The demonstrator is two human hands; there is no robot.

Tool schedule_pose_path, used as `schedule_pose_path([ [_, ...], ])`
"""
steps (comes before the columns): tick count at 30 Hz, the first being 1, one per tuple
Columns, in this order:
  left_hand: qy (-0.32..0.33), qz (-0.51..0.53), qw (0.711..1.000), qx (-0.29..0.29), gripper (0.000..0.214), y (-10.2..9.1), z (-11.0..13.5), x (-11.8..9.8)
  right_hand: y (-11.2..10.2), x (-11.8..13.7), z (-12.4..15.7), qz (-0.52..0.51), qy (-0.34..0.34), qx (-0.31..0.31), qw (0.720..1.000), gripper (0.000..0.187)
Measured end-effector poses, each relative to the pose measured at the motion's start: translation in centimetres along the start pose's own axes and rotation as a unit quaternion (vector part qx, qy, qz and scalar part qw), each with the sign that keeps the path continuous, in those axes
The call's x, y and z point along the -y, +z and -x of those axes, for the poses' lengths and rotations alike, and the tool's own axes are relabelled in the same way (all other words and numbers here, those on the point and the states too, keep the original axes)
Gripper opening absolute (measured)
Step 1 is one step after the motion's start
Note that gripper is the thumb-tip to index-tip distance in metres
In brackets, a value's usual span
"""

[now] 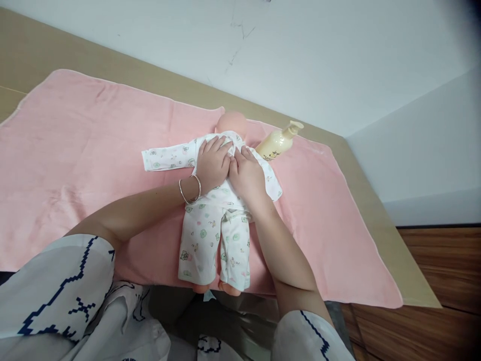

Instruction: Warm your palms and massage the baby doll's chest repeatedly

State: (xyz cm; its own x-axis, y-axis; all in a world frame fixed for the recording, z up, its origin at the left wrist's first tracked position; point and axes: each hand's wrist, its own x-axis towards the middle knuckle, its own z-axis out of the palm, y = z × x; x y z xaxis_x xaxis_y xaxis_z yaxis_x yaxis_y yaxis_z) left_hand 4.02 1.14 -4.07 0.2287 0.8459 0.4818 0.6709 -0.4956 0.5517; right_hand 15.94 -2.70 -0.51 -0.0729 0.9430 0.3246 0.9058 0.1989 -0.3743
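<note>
A baby doll in white printed pajamas lies on a pink blanket, its head away from me and its feet at the near edge. My left hand rests flat on the upper body of the doll, fingers stretched out, a bangle on the wrist. Beside it, my right hand lies on the top as well, fingers extended over the cloth. The two hands meet at the thumbs. One pajama sleeve stretches out to the left. The doll's face does not show.
A pale yellow pump bottle stands or leans on the blanket, right of the doll's head. The blanket covers most of a tan table, whose far edge meets a white wall. Wooden flooring shows at lower right.
</note>
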Motion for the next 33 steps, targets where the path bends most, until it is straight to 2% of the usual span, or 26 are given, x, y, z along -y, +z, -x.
schedule_pose_path([
  [3,-0.001,0.001,1.000,0.003,0.044,-0.1,0.0,-0.1,-0.4,0.0,-0.1,-0.007,-0.001,0.010,1.000,0.051],
  [11,0.004,0.009,1.000,-0.021,0.037,0.0,-0.1,-0.2,-0.1,-3.1,-1.7,-0.064,0.002,0.032,0.997,0.059],
  [17,-0.032,0.030,0.997,-0.069,0.052,1.3,0.0,0.7,-0.5,-2.3,-1.0,-0.099,-0.011,-0.073,0.992,0.052],
  [22,-0.030,0.054,0.995,-0.079,0.060,1.5,0.0,1.0,0.7,-2.5,-1.1,-0.103,-0.011,-0.048,0.993,0.047],
  [28,-0.021,0.062,0.994,-0.088,0.059,1.6,-0.1,1.1,0.5,-2.3,-0.8,-0.107,-0.036,-0.141,0.984,0.043],
  [30,-0.023,0.067,0.993,-0.094,0.058,1.7,-0.1,1.1,0.9,-2.2,-0.8,-0.096,-0.037,-0.114,0.988,0.043],
  [33,-0.024,0.072,0.992,-0.098,0.057,1.8,-0.1,1.3,0.9,-2.3,-1.0,-0.099,-0.039,-0.036,0.994,0.044],
])
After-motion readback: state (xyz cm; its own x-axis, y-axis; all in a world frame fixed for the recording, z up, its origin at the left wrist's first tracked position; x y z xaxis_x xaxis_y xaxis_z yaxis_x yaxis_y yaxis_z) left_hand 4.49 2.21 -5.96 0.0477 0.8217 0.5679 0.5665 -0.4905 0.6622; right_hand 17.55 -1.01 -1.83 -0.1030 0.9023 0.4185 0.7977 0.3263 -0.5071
